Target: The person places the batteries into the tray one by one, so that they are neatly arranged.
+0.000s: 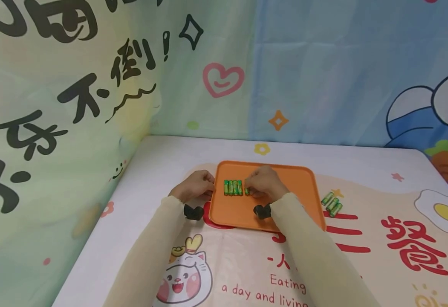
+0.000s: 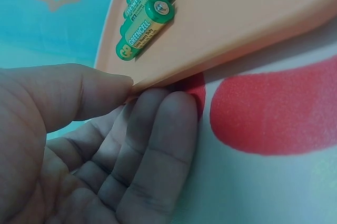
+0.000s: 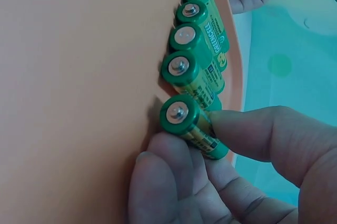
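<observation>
Cream sleeves [image 1: 323,251] cover my forearms, which reach forward over the printed tabletop [image 1: 362,281]. Between the thumb and fingers of my right hand [image 1: 267,182], nearly closed together, I pinch a single battery [image 3: 194,127]. It is over the orange tray [image 1: 293,183], just to the right of four other batteries [image 1: 230,188] lined up side by side; I cannot tell whether its underside touches the tray. Its long axis runs away from me, about parallel to theirs, with the nubbed end pointing my way. My left hand [image 1: 195,186] holds the tray's left rim, thumb on top and curled fingers below.

Only the right wrist view shows clearly how the ends differ: three of the lined-up batteries present nubs towards me, while the one second from mine seems to present a flat end. From the left wrist I can read "GREENCELL" on the leftmost battery, far too small in the head view. The head view alone takes in three more batteries [image 1: 332,204], lying aslant just beyond the tray's right edge.
</observation>
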